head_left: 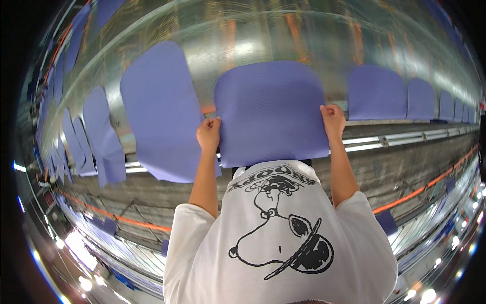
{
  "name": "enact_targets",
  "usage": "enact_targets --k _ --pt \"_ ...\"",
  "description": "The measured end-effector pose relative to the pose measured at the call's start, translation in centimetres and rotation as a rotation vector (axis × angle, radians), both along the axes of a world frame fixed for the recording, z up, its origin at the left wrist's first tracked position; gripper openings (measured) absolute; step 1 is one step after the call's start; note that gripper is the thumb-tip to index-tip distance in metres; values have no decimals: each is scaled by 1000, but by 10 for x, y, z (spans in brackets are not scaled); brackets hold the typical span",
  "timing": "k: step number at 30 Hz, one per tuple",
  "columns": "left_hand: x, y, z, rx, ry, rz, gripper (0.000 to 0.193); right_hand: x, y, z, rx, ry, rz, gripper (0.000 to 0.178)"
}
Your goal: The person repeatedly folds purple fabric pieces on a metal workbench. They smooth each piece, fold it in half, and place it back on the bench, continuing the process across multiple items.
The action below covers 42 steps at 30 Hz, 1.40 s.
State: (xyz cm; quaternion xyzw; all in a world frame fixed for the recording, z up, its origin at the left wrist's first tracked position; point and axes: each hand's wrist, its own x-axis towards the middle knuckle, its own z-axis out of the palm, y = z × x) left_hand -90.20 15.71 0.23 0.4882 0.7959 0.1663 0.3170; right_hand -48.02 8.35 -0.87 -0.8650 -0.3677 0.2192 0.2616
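A purple sheet (271,111) with a rounded far end and a straight near edge lies in front of me on a shiny, greenish work surface (253,45). My left hand (208,135) is closed at its left edge, fingers pinched together. On the opposite edge, my right hand (333,122) pinches the same sheet with curled fingers. The sheet's near edge reaches close to my shirt. Just left of my left hand lies a larger purple sheet (162,111), its near edge wavy and hanging over the front of the surface.
More purple sheets lie in a row to the right, the closest a rounded one (377,92). Curled sheets, including a narrow one (103,134), rest farther left. A metal rail (405,139) runs along the surface's front. Orange strips (428,185) run below it.
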Motion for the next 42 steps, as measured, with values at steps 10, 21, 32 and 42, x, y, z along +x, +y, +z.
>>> enact_targets --k 10,21,32,42 --pt "54 -2 14 331 209 -536 36 -44 12 9 60 -347 597 27" --pt "87 60 -14 416 215 -846 69 -87 112 12 89 -417 916 61" --pt "75 70 -21 204 427 -782 77 -19 105 -12 -75 -562 835 74" --pt "81 71 -30 398 480 -759 80 -21 106 -5 -87 -622 827 87"
